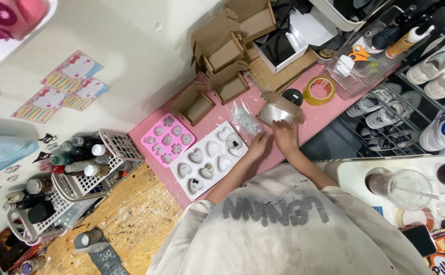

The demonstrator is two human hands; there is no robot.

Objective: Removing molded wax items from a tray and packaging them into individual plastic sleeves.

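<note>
Looking down at centre frame, we note the pink table (pixel 329 109), then the white heart mould (pixel 209 158). Our right hand (pixel 286 136) grips a small clear-windowed box (pixel 278 112); our left hand (pixel 258 146) curls loosely beside the mould, holding nothing we can see.

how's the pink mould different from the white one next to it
The pink mould is smaller and roughly square, with small flower-like cavities; the white mould is larger and longer, with big heart-shaped cavities. The pink mould lies apart from the hands, while the left hand rests at the white mould's far end. Both lie flat on the pink table, side by side, with pale pieces in their cavities.
</note>
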